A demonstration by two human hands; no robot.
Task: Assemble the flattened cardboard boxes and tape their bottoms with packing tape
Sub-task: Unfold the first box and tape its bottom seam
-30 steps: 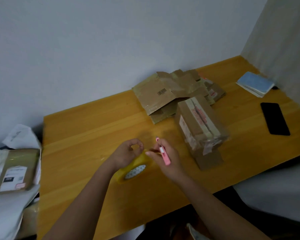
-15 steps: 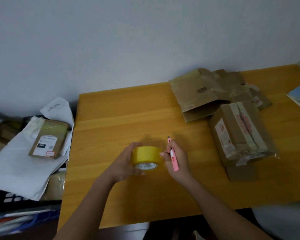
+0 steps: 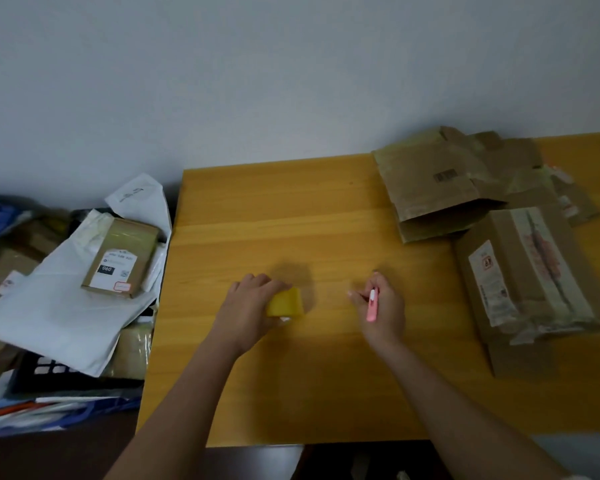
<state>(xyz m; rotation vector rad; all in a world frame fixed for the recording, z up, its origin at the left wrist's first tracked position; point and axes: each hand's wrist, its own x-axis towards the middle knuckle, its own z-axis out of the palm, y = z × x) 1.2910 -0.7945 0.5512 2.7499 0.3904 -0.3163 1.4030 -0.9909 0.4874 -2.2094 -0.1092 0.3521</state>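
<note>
Our left hand (image 3: 248, 306) gripped the tape roll (image 3: 286, 303) | our right hand (image 3: 383, 308) held the pink cutter (image 3: 372, 304) | hands apart | built box (image 3: 530, 271) lay right of our right hand, long side pointing away | flat boxes (image 3: 440, 181) beyond it

Yellow tape roll (image 3: 285, 304) in left-hand (image 3: 246, 306) grip; pink-white cutter (image 3: 372, 304) in right hand (image 3: 383, 308); brown boxes (image 3: 527, 271) beyond.
</note>
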